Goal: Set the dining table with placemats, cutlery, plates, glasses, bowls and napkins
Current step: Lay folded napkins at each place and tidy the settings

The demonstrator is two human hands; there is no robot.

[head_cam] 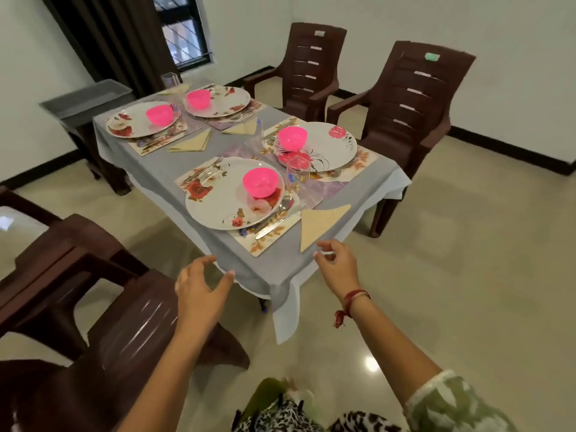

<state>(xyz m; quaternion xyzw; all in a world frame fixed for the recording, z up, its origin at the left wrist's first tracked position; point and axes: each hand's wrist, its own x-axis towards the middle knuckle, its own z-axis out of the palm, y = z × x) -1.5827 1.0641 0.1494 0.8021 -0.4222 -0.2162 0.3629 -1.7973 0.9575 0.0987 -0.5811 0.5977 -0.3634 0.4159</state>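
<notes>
Nearest, a brown chair point(103, 347) was cut off by the left edge; the left grip point(199, 285) and right grip point(338, 265) hovered released, fingers loosely spread, holding nothing, at the near corner of the grey cloth point(249, 275) covering the table point(381, 218); whether any fingertip touched the cloth could not be told; just beyond the right grip lay a folded beige napkin point(318, 224); beside it a floral placemat point(265, 243) carried a flowered plate point(215, 210) with a pink bowl point(260, 182) on it; a knife point(271, 230) and spoon point(282, 207) lay against its right rim; a clear glass point(297, 169) behind was hard to make out; three farther plates point(330, 148) largely hid their cutlery.
</notes>
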